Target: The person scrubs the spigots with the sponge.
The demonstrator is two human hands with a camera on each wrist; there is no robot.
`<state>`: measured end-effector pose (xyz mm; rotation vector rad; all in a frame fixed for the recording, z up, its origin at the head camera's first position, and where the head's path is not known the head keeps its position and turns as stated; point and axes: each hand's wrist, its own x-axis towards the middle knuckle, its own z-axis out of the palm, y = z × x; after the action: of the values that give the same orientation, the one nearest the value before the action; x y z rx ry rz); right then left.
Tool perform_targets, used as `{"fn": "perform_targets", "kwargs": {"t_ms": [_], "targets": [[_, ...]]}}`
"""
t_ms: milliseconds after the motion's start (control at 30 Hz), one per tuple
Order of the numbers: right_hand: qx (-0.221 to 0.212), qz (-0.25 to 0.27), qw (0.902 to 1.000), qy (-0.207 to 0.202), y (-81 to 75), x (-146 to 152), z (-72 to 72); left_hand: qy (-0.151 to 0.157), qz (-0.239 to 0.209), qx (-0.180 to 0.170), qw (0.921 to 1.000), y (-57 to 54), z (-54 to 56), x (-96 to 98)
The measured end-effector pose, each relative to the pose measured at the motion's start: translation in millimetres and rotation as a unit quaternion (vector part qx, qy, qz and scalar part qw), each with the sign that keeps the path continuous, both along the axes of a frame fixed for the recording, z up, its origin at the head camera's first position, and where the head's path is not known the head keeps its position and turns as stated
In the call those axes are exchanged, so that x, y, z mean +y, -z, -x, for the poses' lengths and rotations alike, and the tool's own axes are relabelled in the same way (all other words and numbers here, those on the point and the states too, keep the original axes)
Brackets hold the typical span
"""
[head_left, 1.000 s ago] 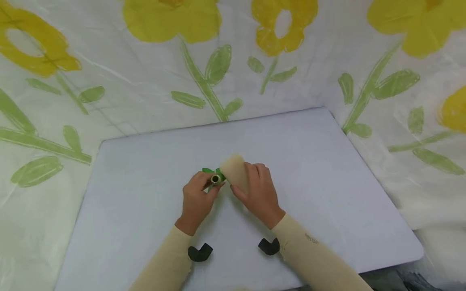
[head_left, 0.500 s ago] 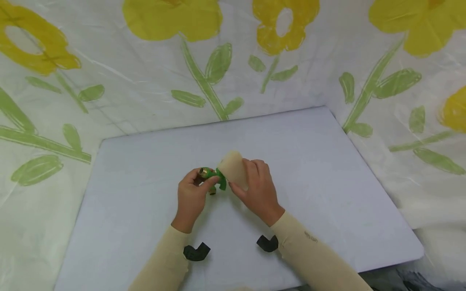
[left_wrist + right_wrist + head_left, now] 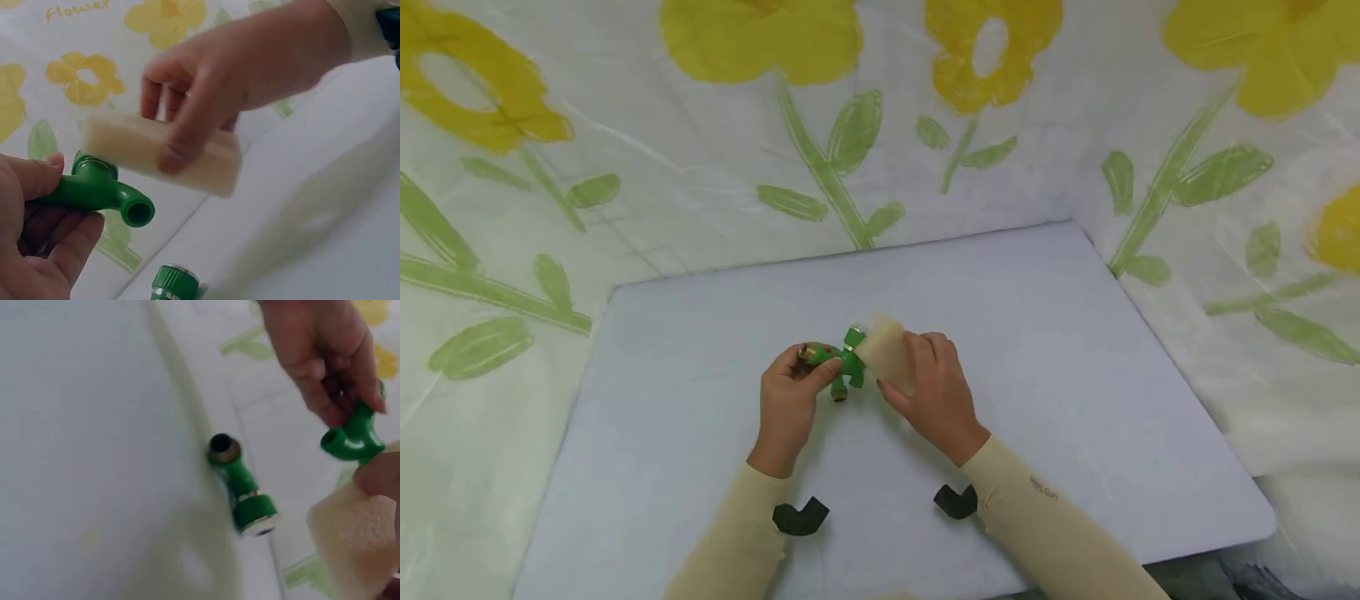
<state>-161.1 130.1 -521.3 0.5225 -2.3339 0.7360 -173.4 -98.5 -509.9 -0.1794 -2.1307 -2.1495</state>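
My left hand (image 3: 786,400) grips a green plastic tap (image 3: 94,190) by its body, its brass threaded end to the left and its curved spout pointing down. In my right hand (image 3: 940,396) is a cream sponge (image 3: 162,153), pinched between thumb and fingers. One end of the sponge overlaps the tap near its handle in the left wrist view. A second green tap (image 3: 237,481), with a brass end and a silver-rimmed cap, lies on the white table below the hands. In the head view the held tap partly hides it.
The white table (image 3: 1045,367) reaches out around both hands. Behind and beside it hangs pale sheeting (image 3: 700,167) painted with yellow flowers. A black curved piece shows beside each cream sleeve (image 3: 730,533).
My left hand has shifted a little left and turned the tap, so its brass end now points left rather than at the head camera. The sponge stays close against it.
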Motion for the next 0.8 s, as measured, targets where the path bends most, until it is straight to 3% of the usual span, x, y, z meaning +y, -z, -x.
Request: {"fn": "perform_targets", "kwargs": {"t_ms": [233, 400, 500, 633, 800], "targets": [[0.010, 0.021, 0.9994, -0.027, -6.1, -2.2, 1.9, 0.014, 0.006, 0.009, 0.9998, 0.1, -1.5, 5.1], [-0.011, 0.009, 0.9998, -0.014, -0.9, -1.1, 0.9, -0.002, 0.004, 0.022, 0.9997, -0.9, -2.3, 3.0], [-0.016, 0.009, 0.9998, -0.013, 4.3, 0.9, -1.6, 0.000, -0.014, 0.008, 0.9999, -0.7, -1.7, 1.4], [-0.002, 0.019, 0.9993, -0.032, -2.4, -2.6, -1.5, 0.008, -0.022, -0.010, 0.9997, 1.7, -3.2, 5.4], [-0.016, 0.000, 0.9995, -0.029, -2.9, -2.7, -2.0, -0.006, -0.024, 0.001, 0.9997, 2.8, -2.6, 3.8]]}}
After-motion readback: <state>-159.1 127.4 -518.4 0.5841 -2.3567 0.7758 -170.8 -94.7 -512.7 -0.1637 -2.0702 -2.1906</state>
